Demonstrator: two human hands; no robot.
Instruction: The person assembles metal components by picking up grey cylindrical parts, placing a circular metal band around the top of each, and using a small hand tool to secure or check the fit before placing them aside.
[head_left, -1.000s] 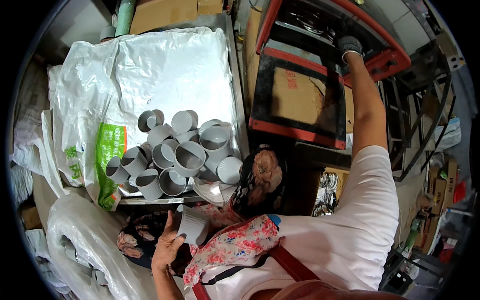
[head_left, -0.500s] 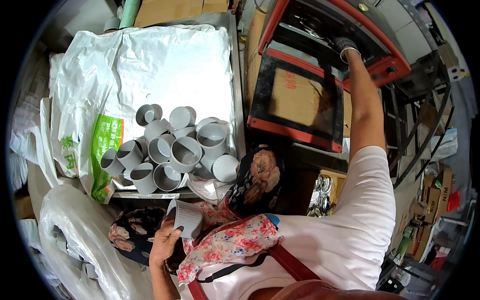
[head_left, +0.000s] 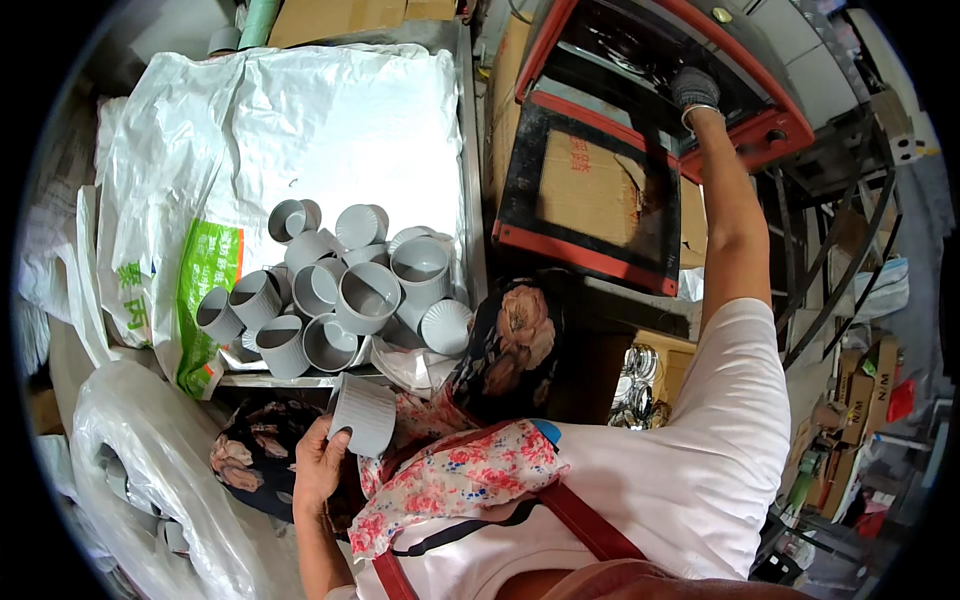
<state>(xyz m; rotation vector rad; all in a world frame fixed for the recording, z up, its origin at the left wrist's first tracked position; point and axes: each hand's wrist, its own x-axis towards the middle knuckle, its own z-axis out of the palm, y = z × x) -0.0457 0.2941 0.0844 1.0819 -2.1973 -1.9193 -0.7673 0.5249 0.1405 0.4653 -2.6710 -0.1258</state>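
My left hand (head_left: 318,462) is closed round a grey fluted cup (head_left: 364,415), tilted above my lap. At the far right, my right hand (head_left: 694,90), in a dark grey knitted glove, reaches into the opening of a red oven (head_left: 772,138). Its fingers are turned away in the dark interior, so their grip cannot be made out. Shiny metal pieces (head_left: 625,50) show dimly inside, close to that hand. Several more grey fluted cups (head_left: 368,298) lie heaped on a white plastic sheet (head_left: 340,120), some on their sides, some upside down.
The oven's dropped door (head_left: 660,215), with brown cardboard (head_left: 590,190) behind its glass, juts out between the table and my right arm. Below it stands a box of shiny metal rings (head_left: 635,385). A clear plastic bag (head_left: 130,420) with grey cups is at the near left. Dark metal racking (head_left: 840,260) stands right.
My gloved right hand has drawn back slightly within the oven opening and shows more fully. The cup in my left hand has turned, its fluted side now facing up more, and its opening is less visible.
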